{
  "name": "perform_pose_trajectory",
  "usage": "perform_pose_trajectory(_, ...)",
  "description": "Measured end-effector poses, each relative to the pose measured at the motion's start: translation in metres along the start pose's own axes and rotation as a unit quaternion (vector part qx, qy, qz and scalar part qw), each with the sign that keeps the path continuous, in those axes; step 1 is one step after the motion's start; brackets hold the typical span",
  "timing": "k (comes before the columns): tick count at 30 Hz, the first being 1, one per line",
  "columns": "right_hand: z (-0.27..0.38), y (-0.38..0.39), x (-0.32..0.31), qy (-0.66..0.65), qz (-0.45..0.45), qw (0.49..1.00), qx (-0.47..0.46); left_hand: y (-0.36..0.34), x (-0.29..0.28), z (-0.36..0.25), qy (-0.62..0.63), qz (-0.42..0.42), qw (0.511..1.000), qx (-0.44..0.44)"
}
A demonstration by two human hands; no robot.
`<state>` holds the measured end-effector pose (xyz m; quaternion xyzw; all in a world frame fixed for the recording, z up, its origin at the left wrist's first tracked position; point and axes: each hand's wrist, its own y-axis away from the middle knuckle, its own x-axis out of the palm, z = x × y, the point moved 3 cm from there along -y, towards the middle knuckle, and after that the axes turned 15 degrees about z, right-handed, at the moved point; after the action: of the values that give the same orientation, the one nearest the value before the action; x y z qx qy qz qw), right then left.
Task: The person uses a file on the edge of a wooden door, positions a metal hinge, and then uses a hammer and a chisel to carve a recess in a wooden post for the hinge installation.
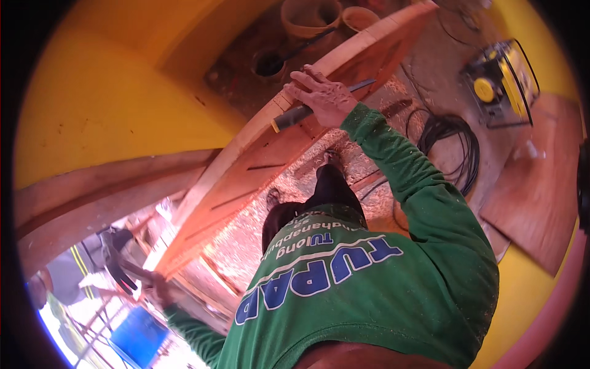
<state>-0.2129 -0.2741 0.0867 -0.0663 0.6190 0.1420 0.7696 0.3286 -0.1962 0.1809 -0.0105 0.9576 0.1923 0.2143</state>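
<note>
A long, thick wooden piece (239,144) with narrow dark slots in its face runs slantwise in front of me. My right hand (322,95) rests over its upper edge, fingers on the wood, holding a chisel (292,117). The chisel's dark handle with a yellow end points left, and its blade comes out past my wrist. At the lower left, my left hand (161,292) is closed round the handle of a hammer (117,267), whose dark head has a curved claw. The hammer is near the wood's lower end, well apart from the chisel. Green sleeves cover both my arms.
Wood shavings (246,246) cover the floor round my feet. A yellow-and-black generator (504,86), coiled black cable (455,154) and a wooden sheet (538,184) lie to the right. Large pots (310,18) stand beyond. Dark clothing with yellow stripes (80,264) and a blue object (138,337) show left.
</note>
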Motion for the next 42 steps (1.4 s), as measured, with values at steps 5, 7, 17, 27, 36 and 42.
perform_pose_trajectory(5,-0.007,-0.007,0.003,-0.029,0.02,0.999,-0.009,0.075,0.146,0.014,0.161,0.001,0.981,0.11)
perform_pose_trajectory(7,-0.005,-0.011,-0.002,-0.024,0.002,0.999,-0.042,0.086,0.181,0.012,0.171,-0.008,0.982,0.084)
perform_pose_trajectory(17,0.011,-0.02,-0.006,-0.007,0.085,0.996,0.012,0.112,0.213,0.034,0.139,0.067,0.986,-0.067)
perform_pose_trajectory(27,0.033,-0.03,-0.002,0.014,0.183,0.977,0.112,0.123,0.197,0.082,0.147,0.077,0.984,-0.07)
perform_pose_trajectory(36,0.041,-0.037,0.006,0.03,0.172,0.98,0.099,0.147,0.187,0.107,0.228,0.098,0.962,-0.116)
perform_pose_trajectory(42,0.053,-0.03,-0.008,0.027,0.176,0.979,0.098,0.169,0.197,0.109,0.163,0.093,0.969,-0.161)
